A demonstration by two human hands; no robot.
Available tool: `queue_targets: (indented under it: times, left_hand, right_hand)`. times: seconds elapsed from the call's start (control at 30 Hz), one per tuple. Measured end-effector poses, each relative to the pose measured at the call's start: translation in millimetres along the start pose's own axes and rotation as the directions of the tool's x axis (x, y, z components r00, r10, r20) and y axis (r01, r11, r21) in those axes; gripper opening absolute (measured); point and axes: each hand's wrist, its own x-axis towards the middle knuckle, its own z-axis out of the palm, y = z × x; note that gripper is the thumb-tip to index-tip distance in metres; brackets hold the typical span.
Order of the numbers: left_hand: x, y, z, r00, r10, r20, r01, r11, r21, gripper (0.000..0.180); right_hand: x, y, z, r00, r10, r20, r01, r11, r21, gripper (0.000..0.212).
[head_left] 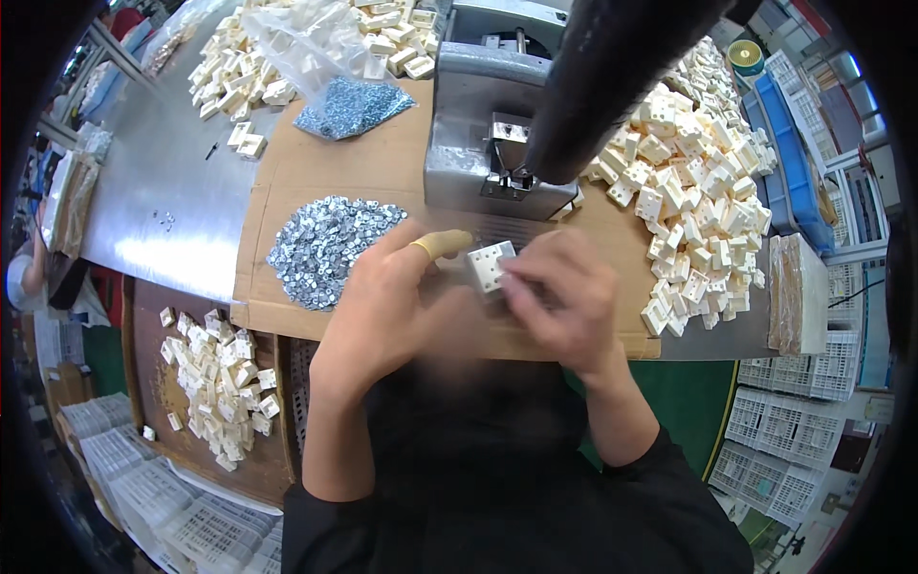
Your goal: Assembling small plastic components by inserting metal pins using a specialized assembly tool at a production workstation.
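From where I stand, the person's right hand (pixel 566 298) has a small white block (pixel 489 267) with dark holes pinched between thumb and fingers, over the cardboard sheet (pixel 296 172) on the bench (pixel 158 220), between its near edge and the grey machine (pixel 464 158). The left hand (pixel 382 292), a yellow cot (pixel 442 245) on one finger, is just beside the block; its fingers are blurred, and I can't tell whether they grip anything. A heap of small metal pieces (pixel 330 249) lies toward the cardboard's left edge, and a big pile of white blocks (pixel 693 201) spreads along its right edge.
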Motion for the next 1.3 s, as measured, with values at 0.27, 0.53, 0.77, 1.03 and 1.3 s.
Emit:
queue_targets:
  times: [0.27,0.53,0.77,1.03,1.3]
  left_hand:
    - [7,2,28,0.991,0.064,-0.117,-0.066,0.998,-0.009,0.05]
    - [9,-7,41,0.982,0.116,-0.148,-0.107,0.992,0.067,0.045]
    - [8,-12,39,0.981,0.123,-0.148,-0.106,0.987,0.119,0.044]
    - [7,-13,41,0.978,0.134,-0.16,-0.113,0.985,0.133,0.046]
    - [7,-4,38,0.986,0.088,-0.144,-0.069,0.989,0.134,0.048]
  right_hand:
    - [118,-15,-1,0.937,0.24,-0.254,0.046,0.634,0.772,0.037]
    - [156,-17,-20,0.92,0.259,-0.294,0.099,0.572,0.814,0.038]
    - [158,-23,-37,0.869,0.319,-0.378,0.152,0.555,0.818,0.048]
    - [150,-7,-21,0.805,0.426,-0.412,0.172,0.498,0.85,0.06]
    - [144,-12,-18,0.797,0.474,-0.374,0.145,0.451,0.881,0.068]
